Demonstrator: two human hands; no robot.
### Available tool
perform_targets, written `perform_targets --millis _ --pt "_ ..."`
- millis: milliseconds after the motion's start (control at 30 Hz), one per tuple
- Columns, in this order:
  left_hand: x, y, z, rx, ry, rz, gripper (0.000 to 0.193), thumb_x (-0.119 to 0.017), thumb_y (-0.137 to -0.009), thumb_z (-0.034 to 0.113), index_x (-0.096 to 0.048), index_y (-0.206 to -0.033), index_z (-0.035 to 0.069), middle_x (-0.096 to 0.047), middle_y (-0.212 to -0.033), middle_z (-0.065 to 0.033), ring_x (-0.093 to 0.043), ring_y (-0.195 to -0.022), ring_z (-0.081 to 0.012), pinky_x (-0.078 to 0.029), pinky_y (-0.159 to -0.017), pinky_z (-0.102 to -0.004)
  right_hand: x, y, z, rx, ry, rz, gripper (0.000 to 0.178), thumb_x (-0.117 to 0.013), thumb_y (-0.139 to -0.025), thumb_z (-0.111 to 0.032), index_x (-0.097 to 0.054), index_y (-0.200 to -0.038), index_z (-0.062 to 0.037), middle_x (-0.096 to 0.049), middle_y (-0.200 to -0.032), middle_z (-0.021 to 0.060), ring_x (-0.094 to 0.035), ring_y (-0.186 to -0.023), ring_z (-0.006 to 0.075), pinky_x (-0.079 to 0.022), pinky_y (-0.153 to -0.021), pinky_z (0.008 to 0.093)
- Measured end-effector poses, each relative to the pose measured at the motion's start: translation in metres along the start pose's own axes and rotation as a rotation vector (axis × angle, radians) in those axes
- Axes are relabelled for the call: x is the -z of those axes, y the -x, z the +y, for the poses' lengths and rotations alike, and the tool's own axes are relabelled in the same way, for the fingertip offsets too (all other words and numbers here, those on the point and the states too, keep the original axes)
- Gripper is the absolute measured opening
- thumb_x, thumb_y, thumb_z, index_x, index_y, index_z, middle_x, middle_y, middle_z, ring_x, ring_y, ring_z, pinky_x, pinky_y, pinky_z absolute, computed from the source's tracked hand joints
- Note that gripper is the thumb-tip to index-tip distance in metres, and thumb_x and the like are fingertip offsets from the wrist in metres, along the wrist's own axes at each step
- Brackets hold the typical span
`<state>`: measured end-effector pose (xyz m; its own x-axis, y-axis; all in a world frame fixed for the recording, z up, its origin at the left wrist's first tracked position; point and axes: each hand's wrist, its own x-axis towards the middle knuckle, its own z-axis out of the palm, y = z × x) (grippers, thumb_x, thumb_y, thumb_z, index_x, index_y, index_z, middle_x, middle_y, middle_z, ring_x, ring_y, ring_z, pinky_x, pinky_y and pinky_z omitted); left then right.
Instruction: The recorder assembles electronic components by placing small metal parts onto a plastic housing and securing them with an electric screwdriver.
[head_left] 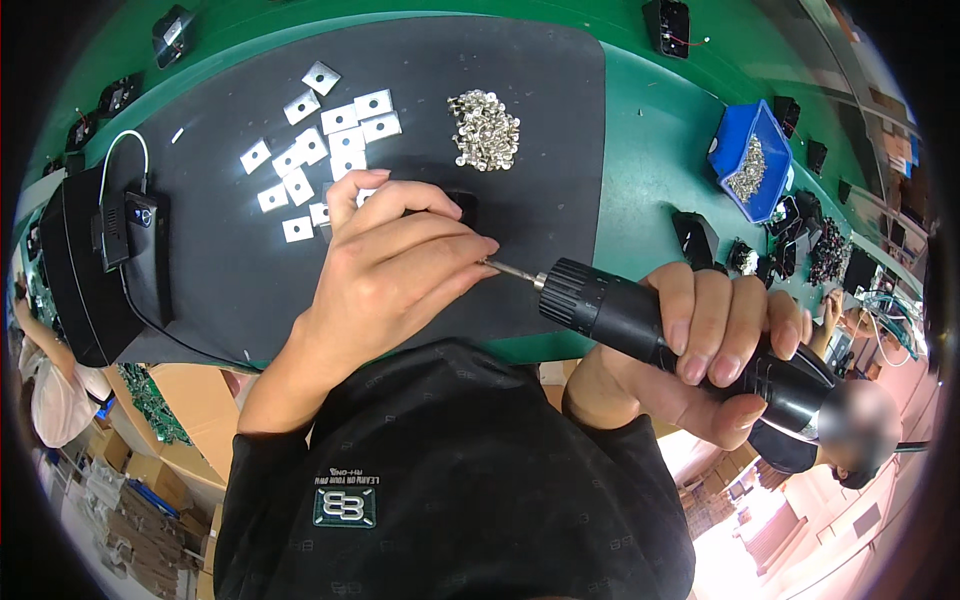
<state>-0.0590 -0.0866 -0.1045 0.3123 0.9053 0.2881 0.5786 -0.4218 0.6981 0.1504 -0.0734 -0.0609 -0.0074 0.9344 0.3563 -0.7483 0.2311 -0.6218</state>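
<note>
A person's right hand (pixel 715 335) wraps around a black electric screwdriver (pixel 680 335) at about 4 o'clock from the picture's centre, fingers closed on its barrel, the tool lying nearly level with its thin metal bit (pixel 512 271) pointing left. The left hand (pixel 395 275), at centre, has its fingertips drawn together at the bit's tip; whether they pinch a screw there cannot be told, as the fingers hide it. A small black part (pixel 462 205) peeks out behind the left hand, mostly covered by it. Both hands hover over a black mat (pixel 540 130) spread on a green table (pixel 650 170). At 12 o'clock on the mat lies a heap of silvery screws (pixel 485 130); at 11 o'clock, a scatter of square metal plates (pixel 325 140), some hidden by the left thumb. A black box with a white cable (pixel 130 230) sits at 9 o'clock near the mat's edge. A blue bin (pixel 735 130) holding more metal pieces stands at 2 o'clock, with small black parts (pixel 695 238) just below it, too small to identify. The rear end of the screwdriver is lost against another person (pixel 850 430) at lower right. A black sleeve (pixel 450 470) fills the lower edge.
</note>
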Motion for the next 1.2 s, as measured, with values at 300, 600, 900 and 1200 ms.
perform_targets --millis 300,600,900,1200 --pt "-0.004 0.003 0.001 -0.016 0.000 0.025 0.022 -0.082 -0.062 0.012 -0.073 -0.082 0.009 -0.070 -0.081 0.0002 -0.062 -0.090 -0.0182 -0.034 -0.092 -0.0373 0.001 0.002 0.001 0.020 -0.018 -0.018 0.041 -0.073 -0.079 -0.016 -0.052 -0.114 -0.0108 -0.053 -0.081 -0.0020 -0.052 -0.067 0.0089 -0.041 -0.070 0.0264" --pt "0.008 0.004 -0.002 0.007 -0.055 -0.043 0.054 -0.085 -0.058 0.020 -0.068 -0.108 0.010 -0.066 -0.107 -0.0029 -0.058 -0.104 -0.0214 -0.031 -0.096 -0.0406 0.009 0.004 0.002 -0.031 0.016 -0.095 0.043 -0.072 -0.088 -0.022 -0.044 -0.121 -0.0177 -0.054 -0.088 0.0003 -0.055 -0.071 0.0142 -0.042 -0.068 0.0311" --pt "0.003 0.013 -0.022 0.088 -0.192 -0.253 0.095 -0.088 -0.047 0.018 -0.051 -0.134 0.012 -0.055 -0.132 -0.0060 -0.051 -0.122 -0.0264 -0.028 -0.106 -0.0461 0.007 0.006 0.021 -0.008 0.120 -0.046 0.039 -0.071 -0.084 -0.020 -0.048 -0.116 -0.0149 -0.052 -0.084 -0.0018 -0.050 -0.069 0.0104 -0.039 -0.071 0.0283" --pt "0.000 -0.004 -0.018 0.116 -0.134 -0.253 0.075 -0.084 -0.051 0.018 -0.060 -0.122 0.011 -0.056 -0.107 -0.0077 -0.054 -0.101 -0.0273 -0.034 -0.096 -0.0415 0.011 0.001 0.031 -0.021 0.221 -0.073 0.043 -0.069 -0.084 -0.023 -0.043 -0.116 -0.0153 -0.051 -0.083 -0.0016 -0.049 -0.067 0.0105 -0.039 -0.070 0.0294"
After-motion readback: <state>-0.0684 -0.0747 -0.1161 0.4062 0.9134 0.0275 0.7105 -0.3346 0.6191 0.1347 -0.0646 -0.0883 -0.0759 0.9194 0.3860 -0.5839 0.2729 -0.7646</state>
